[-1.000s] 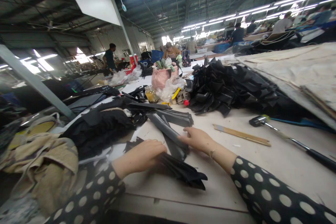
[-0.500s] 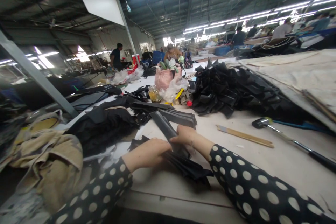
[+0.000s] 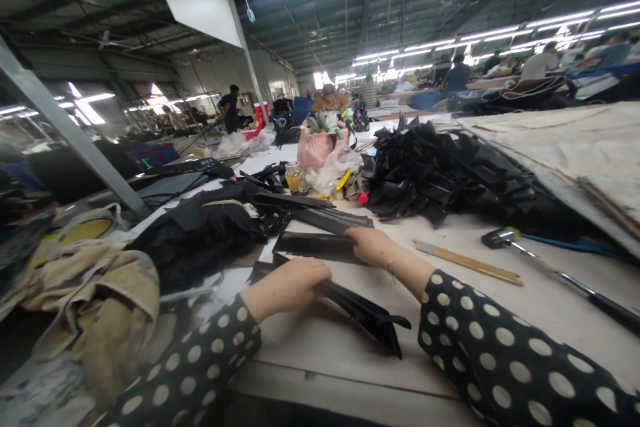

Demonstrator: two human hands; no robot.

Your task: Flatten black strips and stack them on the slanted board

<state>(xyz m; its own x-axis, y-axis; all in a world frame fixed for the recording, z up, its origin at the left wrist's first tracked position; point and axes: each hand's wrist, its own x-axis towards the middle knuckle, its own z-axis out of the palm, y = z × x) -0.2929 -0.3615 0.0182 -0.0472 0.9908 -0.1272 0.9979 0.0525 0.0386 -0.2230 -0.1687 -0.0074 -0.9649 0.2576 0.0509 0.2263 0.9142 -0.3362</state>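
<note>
My left hand [image 3: 295, 283] is closed round a bundle of black strips [image 3: 363, 317], whose loose ends fan out to the right over the table. Just beyond it, my right hand [image 3: 373, 245] grips the right end of a single flat black strip [image 3: 317, 247], which lies crosswise in front of me. The right fingertips are partly hidden behind that hand. Past this strip lies a stack of dark strips [image 3: 333, 217] on the pale tabletop [image 3: 450, 327].
A large heap of black pieces [image 3: 440, 167] stands behind on the right. A wooden stick [image 3: 467, 261] and a hammer [image 3: 550, 267] lie to the right. A glass jar [image 3: 296, 179] and pink bag [image 3: 320, 147] stand farther back. Brown cloth [image 3: 107, 300] hangs at left.
My right hand has moved right and away from the left hand, turning the single strip from slanted to crosswise. The left hand keeps the bundle nearly in place.
</note>
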